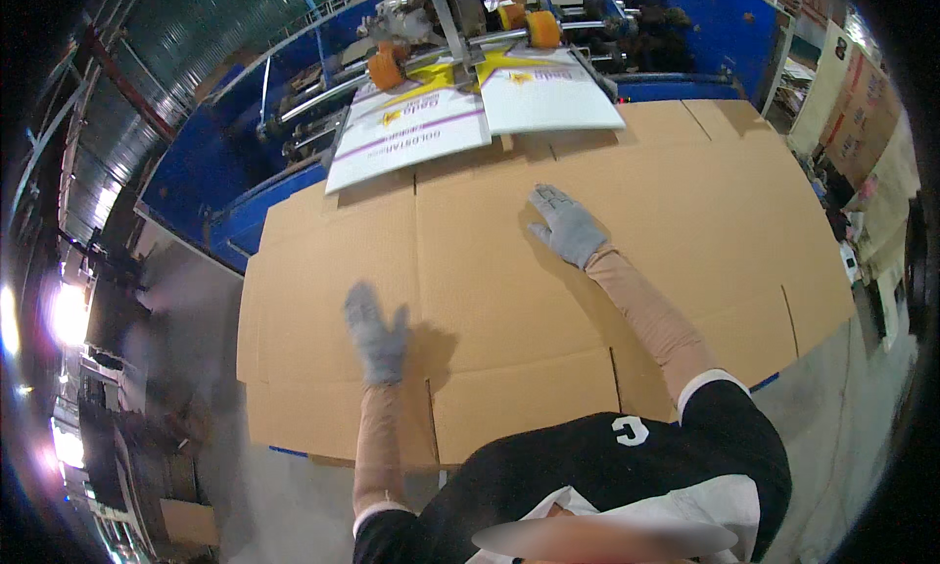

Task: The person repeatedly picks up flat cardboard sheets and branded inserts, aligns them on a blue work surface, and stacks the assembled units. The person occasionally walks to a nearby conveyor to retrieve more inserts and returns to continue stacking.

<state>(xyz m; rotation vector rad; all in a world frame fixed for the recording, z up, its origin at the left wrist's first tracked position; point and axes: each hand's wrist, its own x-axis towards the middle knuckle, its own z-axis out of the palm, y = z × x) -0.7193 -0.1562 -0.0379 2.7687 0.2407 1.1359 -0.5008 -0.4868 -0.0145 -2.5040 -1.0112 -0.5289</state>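
At the far edge of the broad brown corrugated cardboard (509,309), a flat white printed piece with yellow and purple artwork (416,143) lay to the left, and a similar white, yellow-marked piece (553,109) to the right, both reaching back toward orange rollers (543,29). Their long axes were unclear; the left piece's near edge slanted, its left corner farther onto the cardboard. The right grey-gloved hand (568,229), over the cardboard's far half, was nearer to both pieces, which lay ahead of it, the left one off leftward. The left grey-gloved hand (377,334), blurred, was over the cardboard's near left part. Both hands were open and empty, thumbs spread; whether either touched the cardboard, I could not tell
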